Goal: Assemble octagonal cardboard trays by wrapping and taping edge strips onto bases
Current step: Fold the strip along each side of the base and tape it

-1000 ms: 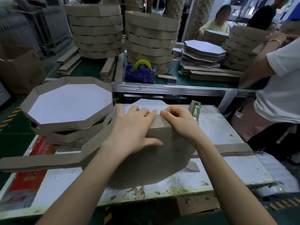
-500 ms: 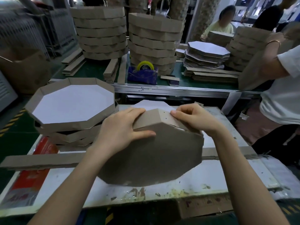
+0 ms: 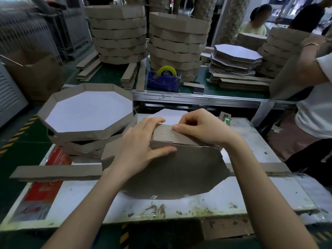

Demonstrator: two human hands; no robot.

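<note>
A brown octagonal cardboard base (image 3: 179, 169) stands tilted on edge on the white work table (image 3: 260, 198), its brown underside facing me. A brown edge strip (image 3: 167, 136) is folded over its top edge. My left hand (image 3: 142, 144) grips the base's upper left, fingers over the top and thumb on the underside. Over at the upper right, my right hand (image 3: 201, 128) has its fingers curled and pinches the strip against the top edge. More strip lies flat behind the base (image 3: 53, 172).
Finished trays (image 3: 86, 112) are stacked on the table's left. A tape dispenser (image 3: 164, 79) sits on the green bench behind, with tall tray stacks (image 3: 118, 33), flat bases (image 3: 235, 54) and strip bundles. A person in white (image 3: 314, 97) stands at right.
The base has been turned and its top edge lowered. My right hand moved from the upper right corner toward the middle of the strip; my left hand slid along the top.
</note>
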